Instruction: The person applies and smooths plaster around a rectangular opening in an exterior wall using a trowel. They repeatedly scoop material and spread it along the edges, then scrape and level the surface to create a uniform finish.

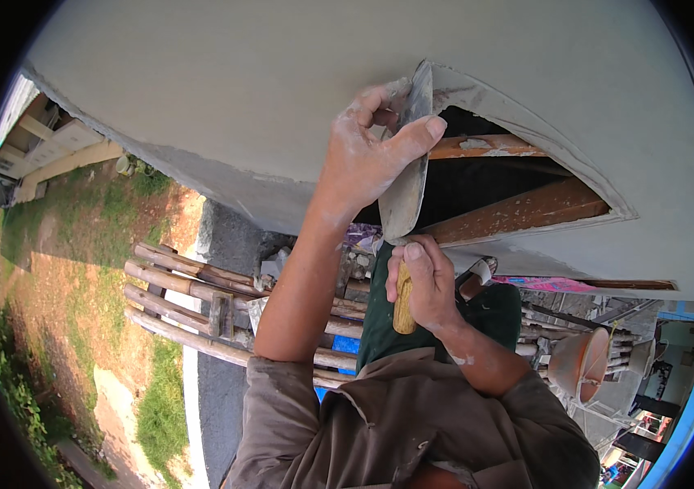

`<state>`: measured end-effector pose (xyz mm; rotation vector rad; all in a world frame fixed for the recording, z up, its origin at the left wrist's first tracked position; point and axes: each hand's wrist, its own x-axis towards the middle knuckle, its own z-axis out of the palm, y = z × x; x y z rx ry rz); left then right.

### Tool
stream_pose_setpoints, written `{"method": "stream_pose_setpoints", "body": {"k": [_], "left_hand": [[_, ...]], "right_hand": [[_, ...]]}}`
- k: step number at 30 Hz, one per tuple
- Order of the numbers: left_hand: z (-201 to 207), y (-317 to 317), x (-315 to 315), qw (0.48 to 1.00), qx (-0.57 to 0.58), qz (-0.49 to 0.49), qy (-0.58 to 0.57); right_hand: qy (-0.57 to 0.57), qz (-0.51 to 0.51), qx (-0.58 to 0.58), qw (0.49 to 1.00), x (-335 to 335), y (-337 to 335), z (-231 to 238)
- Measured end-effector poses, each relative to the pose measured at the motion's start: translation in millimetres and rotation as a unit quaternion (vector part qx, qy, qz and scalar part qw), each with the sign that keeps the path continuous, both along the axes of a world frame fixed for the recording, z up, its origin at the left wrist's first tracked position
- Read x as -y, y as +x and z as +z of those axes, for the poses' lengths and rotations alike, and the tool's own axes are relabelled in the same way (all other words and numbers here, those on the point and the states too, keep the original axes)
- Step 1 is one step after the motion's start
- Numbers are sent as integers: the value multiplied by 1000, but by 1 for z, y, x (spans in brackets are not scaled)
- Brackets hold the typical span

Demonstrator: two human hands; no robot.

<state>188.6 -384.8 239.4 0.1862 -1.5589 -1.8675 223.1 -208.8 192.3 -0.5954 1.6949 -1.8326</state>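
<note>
A pointed trowel (406, 196) with a grey metal blade stands almost upright in front of the plastered wall. My right hand (431, 279) is wrapped round its yellowish wooden handle, low near my body. Higher up, my left hand (378, 143) grips the blade, thumb on the near face and fingers behind its far edge. Pale dusty smears cover both hands. Just right of the blade is an opening with a wooden frame (526, 209) and a plaster-spotted crossbar (485, 147); its inside is dark. The blade's tip touches or overlaps the opening's upper left corner; I cannot tell which.
Smooth grey wall (225, 73) fills the upper view. Beneath me runs a scaffold of bamboo poles (192, 285). An orange-brown bucket (579, 363) hangs or stands at the right. Pink cloth (546, 284) lies along the wall's base. Grassy ground (94, 228) shows far below left.
</note>
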Motion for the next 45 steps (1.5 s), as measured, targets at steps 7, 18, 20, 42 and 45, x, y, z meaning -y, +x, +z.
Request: {"method": "stream_pose_setpoints", "body": {"k": [7, 18, 20, 42, 45], "left_hand": [[-2, -3, 1, 1000, -6, 2, 15], [-19, 0, 1, 999, 37, -10, 32], [-28, 2, 4, 998, 61, -16, 23], [-17, 2, 2, 999, 40, -14, 28], [-25, 2, 2, 998, 52, -22, 33]], "right_hand": [[6, 13, -9, 1000, 0, -2, -1], [2, -8, 26, 1000, 4, 7, -20], [-7, -21, 31, 999, 5, 10, -26], [1, -5, 23, 1000, 4, 5, -19], [14, -1, 29, 999, 3, 8, -27]]}}
